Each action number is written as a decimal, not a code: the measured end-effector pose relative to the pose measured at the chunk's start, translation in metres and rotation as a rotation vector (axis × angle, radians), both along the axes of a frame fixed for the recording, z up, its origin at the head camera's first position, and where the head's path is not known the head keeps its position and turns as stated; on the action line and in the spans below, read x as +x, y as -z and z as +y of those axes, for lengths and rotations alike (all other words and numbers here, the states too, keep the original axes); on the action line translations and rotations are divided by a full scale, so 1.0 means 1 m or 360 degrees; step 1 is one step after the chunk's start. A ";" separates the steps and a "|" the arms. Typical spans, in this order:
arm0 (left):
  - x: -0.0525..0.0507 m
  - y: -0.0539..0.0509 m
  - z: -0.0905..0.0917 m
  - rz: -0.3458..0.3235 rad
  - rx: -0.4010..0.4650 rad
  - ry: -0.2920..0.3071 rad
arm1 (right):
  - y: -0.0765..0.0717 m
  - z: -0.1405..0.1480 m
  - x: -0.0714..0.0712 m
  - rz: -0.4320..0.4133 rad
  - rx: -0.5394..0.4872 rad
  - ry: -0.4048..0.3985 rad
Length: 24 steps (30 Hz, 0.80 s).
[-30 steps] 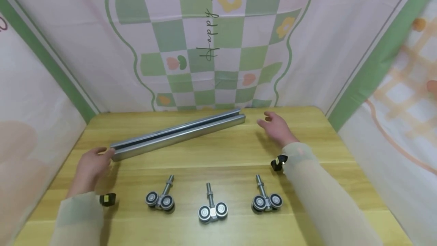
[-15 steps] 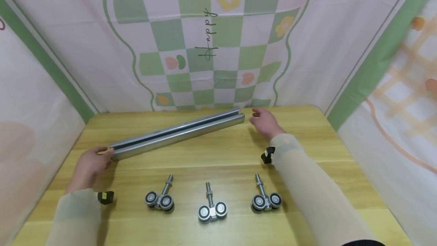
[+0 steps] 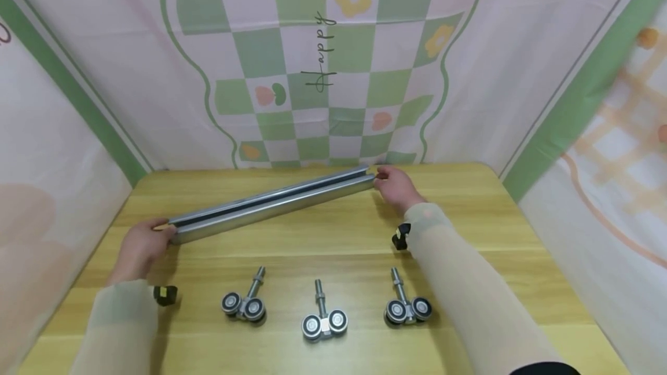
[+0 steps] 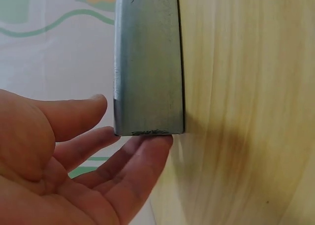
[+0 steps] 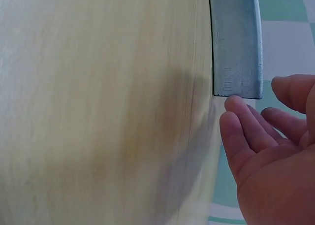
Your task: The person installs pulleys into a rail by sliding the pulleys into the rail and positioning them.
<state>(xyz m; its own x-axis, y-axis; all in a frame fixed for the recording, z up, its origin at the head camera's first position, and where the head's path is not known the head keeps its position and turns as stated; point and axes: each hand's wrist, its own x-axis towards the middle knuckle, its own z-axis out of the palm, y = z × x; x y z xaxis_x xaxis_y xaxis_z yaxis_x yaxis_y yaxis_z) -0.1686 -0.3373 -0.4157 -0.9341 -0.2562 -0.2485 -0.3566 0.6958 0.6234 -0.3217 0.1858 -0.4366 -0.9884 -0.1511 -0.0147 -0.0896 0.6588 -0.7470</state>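
Observation:
A long grey metal channel rail point(image 3: 276, 201) lies slantwise on the wooden table, its slot facing up, its right end farther back. At its left end is my left hand point(image 3: 143, 247), fingertips touching the end edge and thumb apart from the side, as the left wrist view shows of the rail point(image 4: 150, 62). My right hand point(image 3: 398, 188) is at the other end; in the right wrist view a fingertip point(image 5: 235, 104) meets the rail's end edge point(image 5: 237, 48), thumb apart. Neither hand is curled round the rail.
Nearer on the table point(image 3: 208, 352) lie three roller trolleys with threaded bolts: left point(image 3: 245, 305), middle point(image 3: 324, 323) and right point(image 3: 408, 308). A patterned curtain point(image 3: 333, 74) hangs behind the table's back edge.
My right hand has moved left from beside the rail to its right end. The left hand stays at the left end, and the rail and trolleys have not visibly moved.

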 end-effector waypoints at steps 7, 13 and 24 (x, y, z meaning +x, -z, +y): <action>-0.005 -0.001 0.000 -0.0036 -0.0049 -0.0023 | -0.003 -0.003 0.000 0.0034 0.0110 -0.0026; -0.008 0.000 0.001 -0.0033 -0.0021 -0.0101 | -0.004 -0.005 0.001 0.0052 0.0219 -0.0005; -0.013 0.000 -0.002 0.0020 -0.0015 -0.0063 | -0.004 -0.017 -0.015 0.0029 0.0334 -0.0031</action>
